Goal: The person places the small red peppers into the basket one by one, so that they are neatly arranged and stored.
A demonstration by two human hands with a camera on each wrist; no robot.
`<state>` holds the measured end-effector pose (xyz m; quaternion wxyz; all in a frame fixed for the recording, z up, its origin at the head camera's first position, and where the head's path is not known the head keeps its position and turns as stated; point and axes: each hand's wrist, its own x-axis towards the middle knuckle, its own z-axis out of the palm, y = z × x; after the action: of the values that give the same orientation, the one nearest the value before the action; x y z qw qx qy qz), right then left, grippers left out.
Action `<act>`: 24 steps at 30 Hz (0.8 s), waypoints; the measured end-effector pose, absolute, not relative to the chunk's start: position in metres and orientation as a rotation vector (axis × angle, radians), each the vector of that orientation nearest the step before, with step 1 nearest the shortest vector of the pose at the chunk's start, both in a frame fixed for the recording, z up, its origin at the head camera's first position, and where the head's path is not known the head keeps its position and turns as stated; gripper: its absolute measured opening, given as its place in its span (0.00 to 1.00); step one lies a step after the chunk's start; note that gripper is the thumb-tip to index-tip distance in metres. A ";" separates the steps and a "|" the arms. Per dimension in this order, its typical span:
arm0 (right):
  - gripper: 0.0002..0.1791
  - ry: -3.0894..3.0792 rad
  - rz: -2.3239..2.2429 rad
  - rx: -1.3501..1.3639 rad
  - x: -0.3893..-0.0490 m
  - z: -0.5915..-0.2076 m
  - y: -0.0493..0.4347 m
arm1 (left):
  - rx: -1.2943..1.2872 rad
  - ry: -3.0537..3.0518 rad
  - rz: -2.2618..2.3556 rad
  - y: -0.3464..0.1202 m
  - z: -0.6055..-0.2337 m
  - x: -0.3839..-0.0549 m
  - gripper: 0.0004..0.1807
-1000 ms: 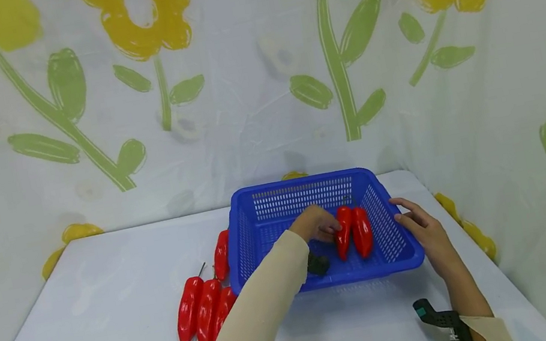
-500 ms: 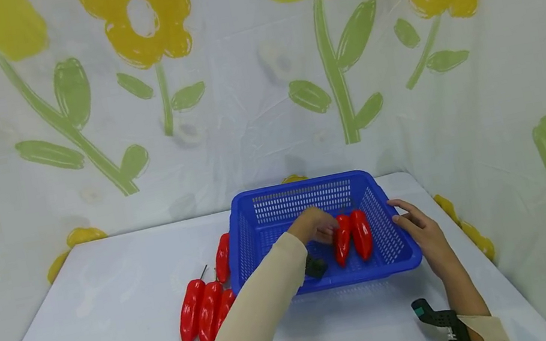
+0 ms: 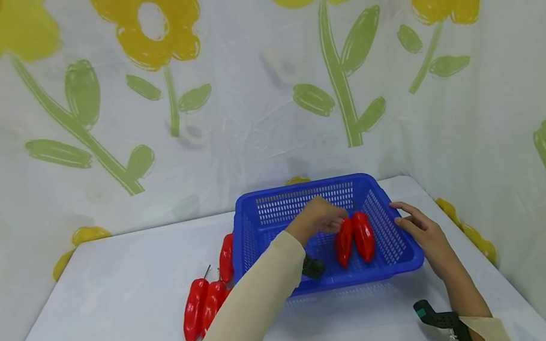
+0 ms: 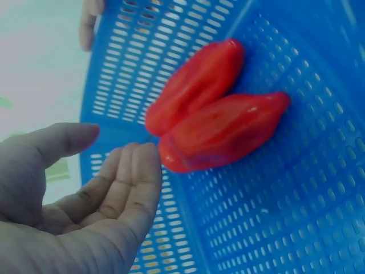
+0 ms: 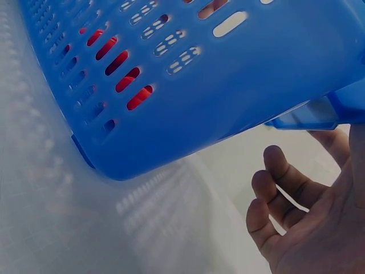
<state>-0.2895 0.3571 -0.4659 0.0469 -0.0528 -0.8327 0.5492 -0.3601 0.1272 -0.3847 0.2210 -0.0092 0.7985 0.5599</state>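
Two glossy red peppers lie side by side in a blue perforated plastic basket (image 3: 277, 192): a left pepper (image 3: 344, 248) and a right pepper (image 3: 365, 239). My left hand (image 3: 321, 217) reaches over the basket to the stem end of the left pepper. In the left wrist view its thumb stands apart from the fingers (image 4: 140, 165), whose tips are right at that pepper's end. My right hand (image 3: 430, 240) holds the basket's right rim with thumb and forefinger; its other fingers (image 5: 276, 197) hang loosely curled below the rim in the right wrist view.
Several more red peppers (image 3: 196, 311) lie on the white table (image 3: 100, 310) left of the basket, partly hidden by the left sleeve (image 3: 254, 314). A flower-print cloth (image 3: 246, 78) hangs behind the table and along its sides.
My left hand has let go of the left pepper and moved up to its stem end, fingers loosening. That pepper has settled slightly lower beside the other. The right hand stays at the rim.
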 end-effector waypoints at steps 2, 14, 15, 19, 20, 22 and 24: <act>0.32 -2.548 1.672 -0.157 -0.289 -0.465 0.357 | 0.027 2.166 1.569 0.122 -0.382 -0.359 0.07; 0.33 -2.575 1.668 -0.172 -0.285 -0.466 0.357 | 0.131 2.049 1.722 0.079 -0.380 -0.356 0.11; 0.33 -2.577 1.674 -0.177 -0.285 -0.466 0.356 | 0.137 2.047 1.721 0.075 -0.380 -0.354 0.10; 0.34 -2.578 1.681 -0.185 -0.284 -0.465 0.355 | 0.177 2.045 1.723 0.061 -0.381 -0.351 0.10; 0.34 -2.577 1.678 -0.186 -0.284 -0.465 0.354 | 0.191 2.048 1.725 0.058 -0.382 -0.351 0.10; 0.33 -2.576 1.669 -0.185 -0.284 -0.464 0.353 | 0.219 2.049 1.740 0.051 -0.382 -0.351 0.10; 0.33 -2.577 1.662 -0.183 -0.284 -0.464 0.352 | 0.241 2.052 1.756 0.045 -0.381 -0.351 0.11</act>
<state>-0.2844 0.3524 -0.4639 0.0350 -0.0594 -0.8383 0.5408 -0.3509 0.0448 -0.3813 0.2133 0.0867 0.7394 0.6327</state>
